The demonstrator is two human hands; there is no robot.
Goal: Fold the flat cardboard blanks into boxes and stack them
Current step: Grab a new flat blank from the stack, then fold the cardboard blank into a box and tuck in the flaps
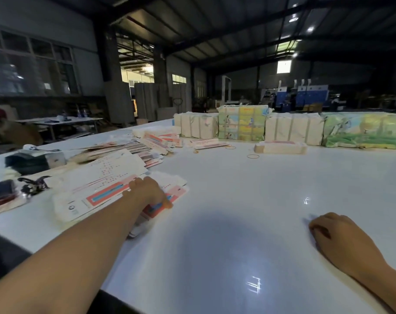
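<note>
My left hand (148, 191) reaches out over the pile of flat cardboard blanks (97, 189) that lies on the left part of the white desk (237, 200). Its fingers curl down onto the top blank, and the thumb lies along the red and blue printed stripe near the blank's near edge; my grip there looks closed on the card, pinching its edge, though the fingertips are hidden under the hand. My right hand (337, 234) rests on the bare desk well to the right, palm down, fingers loosely bent and holding nothing.

The blanks are white with pink and blue print, fanned in a loose heap. Behind them a second, messier spread of blanks (124, 150) runs back toward the middle of the desk, and a few folded boxes (160, 138) lie at its far end. One flat folded box (280, 147) sits alone farther right, just in front of the bundles.

Along the far edge stand wrapped bundles: two plain white ones (195, 126) (294, 130) and two with green and yellow pictures (242, 123) (362, 130), set side by side and touching. Rubber bands (253, 156) lie on the desk in front of them. At the left edge are a dark phone (1, 191), a black lanyard (32, 184) just beside it, and a dark box (27, 163) behind.
</note>
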